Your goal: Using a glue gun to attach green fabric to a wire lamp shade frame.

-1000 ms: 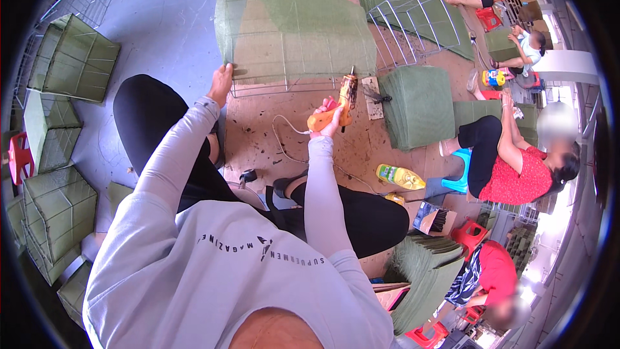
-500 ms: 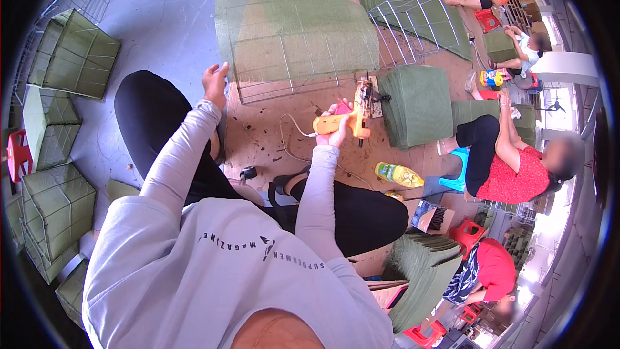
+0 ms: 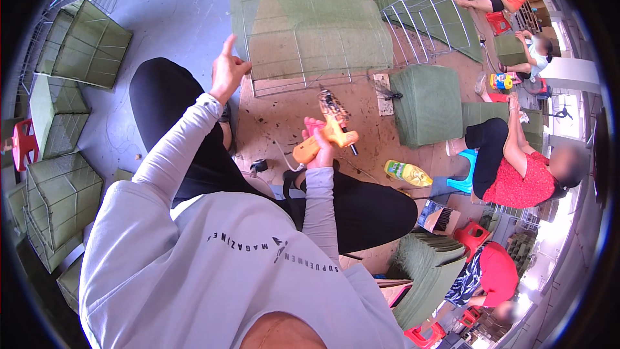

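Note:
My right hand (image 3: 318, 144) is closed round the handle of an orange hot glue gun (image 3: 334, 133), its dirty nozzle pointing away from me and a pale cord trailing from the handle. Empty, with the fingers apart, my left hand (image 3: 228, 70) hovers beside the near left corner of a wire frame (image 3: 298, 81). Over that frame lies a sheet of green mesh fabric (image 3: 310, 16), which reaches past it at the far side. A small pale board (image 3: 383, 94) rests right of the frame, with a dark clip-like piece on it.
A stack of green mesh sheets (image 3: 426, 106) stands at right, near a yellow bottle (image 3: 408, 173). Another bare wire frame (image 3: 429, 26) sits beyond. Green-covered frames (image 3: 84, 45) line the left. Several people work at right; one in red (image 3: 516, 178) sits on a blue stool (image 3: 462, 171).
My right hand has drawn the glue gun back from the small board, toward me and left. My left hand has risen slightly with its fingers spread. The view has shifted a little.

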Motion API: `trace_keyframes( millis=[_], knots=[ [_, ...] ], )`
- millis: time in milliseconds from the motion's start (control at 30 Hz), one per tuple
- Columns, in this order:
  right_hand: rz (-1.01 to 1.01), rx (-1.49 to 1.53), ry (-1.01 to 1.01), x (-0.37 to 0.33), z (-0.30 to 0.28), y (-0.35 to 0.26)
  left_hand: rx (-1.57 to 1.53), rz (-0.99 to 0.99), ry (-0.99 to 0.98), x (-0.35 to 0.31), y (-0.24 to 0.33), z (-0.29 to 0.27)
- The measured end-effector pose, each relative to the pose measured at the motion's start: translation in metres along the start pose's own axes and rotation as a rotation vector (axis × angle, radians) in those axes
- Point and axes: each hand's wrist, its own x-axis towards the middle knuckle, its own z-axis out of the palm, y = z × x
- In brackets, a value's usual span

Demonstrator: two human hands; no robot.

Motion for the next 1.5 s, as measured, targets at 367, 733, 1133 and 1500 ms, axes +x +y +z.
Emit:
trace_keyframes(
  millis=[367, 733, 1133, 1500],
  knots=[
    [0.101, -0.135, -0.099, -0.031, 0.024, 0.018, 0.081, -0.023, -0.134, 0.007, -0.052, 0.017],
    [0.083, -0.235, -0.130, -0.032, 0.030, 0.019, 0.028, -0.070, -0.137, 0.012, -0.052, 0.012],
    [0.109, -0.364, -0.241, -0.029, 0.063, 0.030, -0.513, -0.314, -0.139, 0.014, -0.022, 0.004],
    [0.134, -0.323, -0.212, -0.023, 0.069, 0.039, -0.475, -0.297, -0.174, 0.015, -0.020, 0.006]
  ],
)
